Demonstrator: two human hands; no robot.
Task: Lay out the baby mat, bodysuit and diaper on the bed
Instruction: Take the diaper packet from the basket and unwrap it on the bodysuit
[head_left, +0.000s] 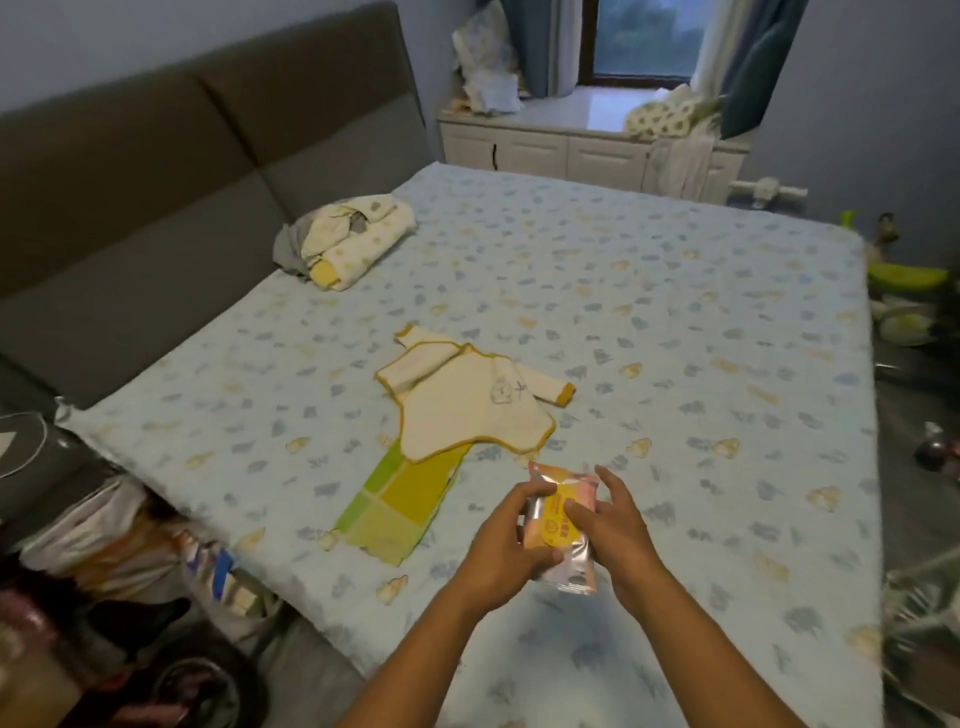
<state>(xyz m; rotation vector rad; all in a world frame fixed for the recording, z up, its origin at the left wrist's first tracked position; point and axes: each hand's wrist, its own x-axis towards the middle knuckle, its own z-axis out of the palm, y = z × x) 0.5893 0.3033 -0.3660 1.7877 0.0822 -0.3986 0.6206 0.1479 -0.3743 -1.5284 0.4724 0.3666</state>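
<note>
A cream bodysuit (467, 397) with yellow trim lies spread on the bed (675, 312), one sleeve folded across its chest. Its lower end overlaps a folded green and yellow baby mat (400, 506) that lies flat near the bed's left edge. Just right of the mat, above the bed, I hold a diaper in a pink and orange wrapper (563, 525) with both hands. My left hand (506, 545) grips the wrapper's left side. My right hand (605, 522) grips its right side, fingers over the top.
A pile of folded baby clothes (345, 239) sits near the grey headboard (156, 171). Bags and clutter (130, 571) crowd the floor left of the bed. Toys lie on the floor at the right. A window bench stands behind.
</note>
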